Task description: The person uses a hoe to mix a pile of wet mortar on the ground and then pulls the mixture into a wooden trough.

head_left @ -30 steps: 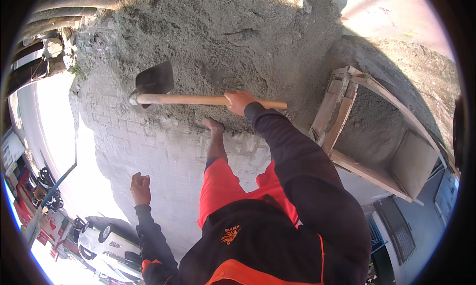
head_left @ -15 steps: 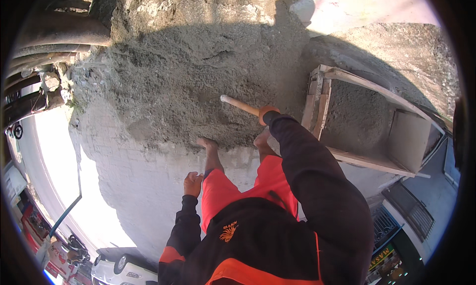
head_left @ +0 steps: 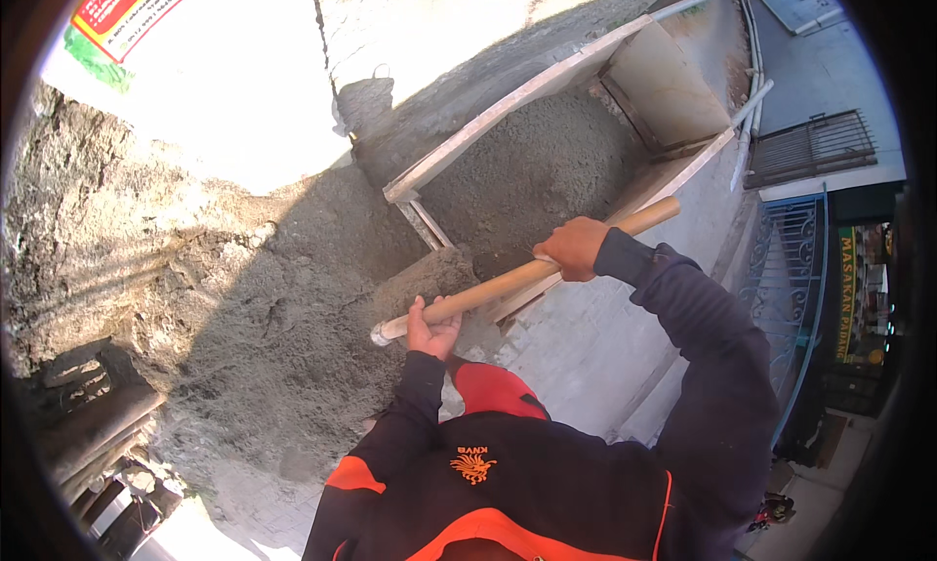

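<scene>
While the right hand (head_left: 576, 249) was closed round the wooden handle of a hoe (head_left: 503, 286) toward its free end, the left hand (head_left: 432, 336) held it from underneath near the pale end (head_left: 381, 334), thumb raised beside the wood. The hoe lay slantwise in front of the person's dark top (head_left: 547, 483), its free end to the right and higher in view, crossing the near side of a wooden box (head_left: 515, 108). Just beside the pale end sat a mound of grey sand (head_left: 427, 273); whether the blade lay beneath it could not be told. More grey sand (head_left: 542, 161) lay inside the box, and a broad heap (head_left: 278, 341) spread over the ground to the left, partly in shadow. Red shorts (head_left: 498, 390) showed below the handle. Farther right stood a blue metal gate (head_left: 784, 283), with a barred grating (head_left: 815, 151) beyond it.
</scene>
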The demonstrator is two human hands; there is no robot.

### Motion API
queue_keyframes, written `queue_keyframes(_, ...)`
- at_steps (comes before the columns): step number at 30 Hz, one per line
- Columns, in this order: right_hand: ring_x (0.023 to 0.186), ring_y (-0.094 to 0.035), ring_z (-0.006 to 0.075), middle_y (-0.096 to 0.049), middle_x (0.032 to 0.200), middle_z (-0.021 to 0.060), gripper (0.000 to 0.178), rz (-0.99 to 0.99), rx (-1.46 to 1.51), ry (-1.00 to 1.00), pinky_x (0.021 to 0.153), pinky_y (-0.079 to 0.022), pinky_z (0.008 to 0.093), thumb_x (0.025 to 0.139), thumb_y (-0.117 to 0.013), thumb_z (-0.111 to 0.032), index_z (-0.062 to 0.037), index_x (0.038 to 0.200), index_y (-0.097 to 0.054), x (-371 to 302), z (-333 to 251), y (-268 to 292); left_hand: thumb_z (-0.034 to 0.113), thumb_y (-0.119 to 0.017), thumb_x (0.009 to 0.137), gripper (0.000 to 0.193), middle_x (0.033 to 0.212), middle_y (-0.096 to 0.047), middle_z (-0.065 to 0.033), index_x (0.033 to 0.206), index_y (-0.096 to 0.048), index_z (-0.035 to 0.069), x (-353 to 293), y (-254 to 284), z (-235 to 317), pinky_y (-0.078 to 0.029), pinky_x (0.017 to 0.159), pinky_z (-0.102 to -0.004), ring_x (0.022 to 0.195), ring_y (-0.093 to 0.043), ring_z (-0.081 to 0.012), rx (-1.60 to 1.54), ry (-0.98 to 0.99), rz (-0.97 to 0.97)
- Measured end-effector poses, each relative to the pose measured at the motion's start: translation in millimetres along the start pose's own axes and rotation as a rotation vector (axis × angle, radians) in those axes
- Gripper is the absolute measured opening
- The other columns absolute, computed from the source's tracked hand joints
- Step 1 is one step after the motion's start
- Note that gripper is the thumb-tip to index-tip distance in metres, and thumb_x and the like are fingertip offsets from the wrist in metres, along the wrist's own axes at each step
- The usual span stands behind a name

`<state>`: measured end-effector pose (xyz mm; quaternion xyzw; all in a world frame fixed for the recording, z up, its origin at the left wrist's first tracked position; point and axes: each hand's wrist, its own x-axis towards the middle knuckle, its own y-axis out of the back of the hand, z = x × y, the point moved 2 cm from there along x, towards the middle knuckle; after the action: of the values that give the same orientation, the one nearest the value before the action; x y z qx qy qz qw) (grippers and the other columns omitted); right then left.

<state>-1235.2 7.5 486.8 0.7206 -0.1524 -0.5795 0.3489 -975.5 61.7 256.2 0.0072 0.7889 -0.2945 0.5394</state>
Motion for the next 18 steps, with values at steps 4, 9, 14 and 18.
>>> queue_keyframes(4, 0.086, -0.065, 0.0325, -0.065, 0.077, 0.0106, 0.017, 0.251, -0.035, -0.478, 0.077, -0.047, 0.0480, 0.073, -0.064, -0.012, -0.0142, 0.089, -0.063, -141.9, 119.7, 1.6, 0.013, -0.073, 0.085, 0.037, 0.116, -0.058, -0.0126, 0.111, -0.046, 0.011, -0.9, -144.3, -138.8, -0.042, 0.106, -0.0555, 0.118, -0.055, -0.0325, 0.134, 0.252, -0.266)
queue_keyframes(9, 0.084, -0.063, 0.0321, -0.062, 0.082, 0.0106, 0.019, 0.479, -0.067, -0.604, 0.078, -0.044, 0.0464, 0.070, -0.074, -0.018, -0.0109, 0.080, -0.060, -171.9, 136.3, -33.6, 0.024, -0.070, 0.089, 0.031, 0.116, -0.060, -0.0095, 0.110, -0.051, 0.011, -32.5, -165.7, -154.0, -0.034, 0.113, -0.0484, 0.120, -0.054, -0.0293, 0.380, 0.241, -0.499)
queue_keyframes(14, 0.078, -0.065, 0.0391, -0.066, 0.077, 0.0160, 0.034, 0.327, 0.463, -0.468, 0.069, -0.051, 0.0487, 0.070, -0.081, -0.031, -0.0084, 0.081, -0.058, -89.7, 31.9, -136.8, 0.023, -0.070, 0.087, 0.023, 0.106, -0.062, -0.0112, 0.099, -0.056, 0.009, -38.6, -91.7, -46.8, -0.045, 0.101, -0.0476, 0.113, -0.059, -0.0307, 0.501, 0.050, -0.343)
queue_keyframes(18, 0.080, -0.065, 0.0426, -0.067, 0.077, 0.0205, 0.042, 0.102, 0.664, -0.226, 0.072, -0.050, 0.0512, 0.074, -0.077, -0.043, -0.0068, 0.087, -0.059, 6.2, -79.8, -209.6, 0.016, -0.063, 0.086, 0.018, 0.086, -0.055, -0.0083, 0.099, -0.053, 0.009, -53.3, 8.2, 93.0, -0.049, 0.083, -0.0470, 0.084, -0.060, -0.0282, 0.352, -0.257, 0.016)
